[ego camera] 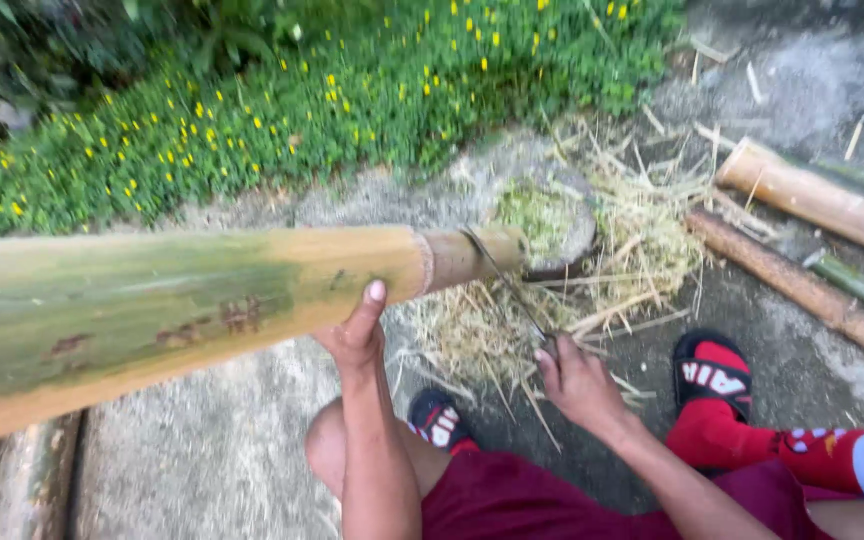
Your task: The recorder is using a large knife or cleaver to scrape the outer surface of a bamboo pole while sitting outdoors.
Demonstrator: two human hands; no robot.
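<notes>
the left hand (357, 335) is wrapped under a thick green-yellow bamboo pole (192, 300), thumb up against its side, fingers clamped on it. the pole runs from the left edge across to a stump (552, 225), its narrow end resting there. the right hand (577, 380) is closed on the handle of a thin blade (502, 280) laid across the pole's end. dry shavings (632, 250) litter the ground, and more bamboo poles (812, 195) lie to the right

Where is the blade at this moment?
In the head view, right of centre: the blade runs from the right hand up to the bamboo pole near its end, above the shavings.
</notes>
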